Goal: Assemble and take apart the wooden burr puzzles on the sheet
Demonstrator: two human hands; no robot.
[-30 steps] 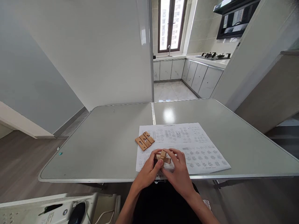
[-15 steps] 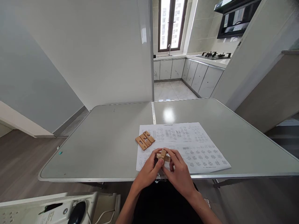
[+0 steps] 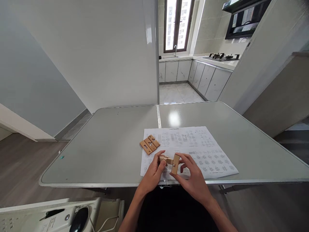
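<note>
Over the near edge of a printed sheet, my left hand [image 3: 154, 170] is closed on light wooden puzzle pieces [image 3: 170, 160], partly covered by the fingers. Between thumb and fingertips, my right hand [image 3: 190, 174] pinches a single notched wooden puzzle piece [image 3: 175, 164], held upright just right of the others. Whether the two touch I cannot tell. Beyond my left hand, flat wooden pieces with cut-outs and numbers [image 3: 150, 144] lie side by side on the left part of the printed sheet [image 3: 207, 151], which shows rows of small diagrams.
The grey folding table [image 3: 101, 145] has a metal rim and a centre seam. At lower left, a pale tray or cart [image 3: 96, 207] carries a white box [image 3: 60, 220], a black mouse-like object [image 3: 79, 220] and a white cable [image 3: 108, 222]. A kitchen lies beyond the table.
My hands have moved apart. The right hand has pulled a notched piece off to the right and holds it upright; the left hand keeps the other pieces.
</note>
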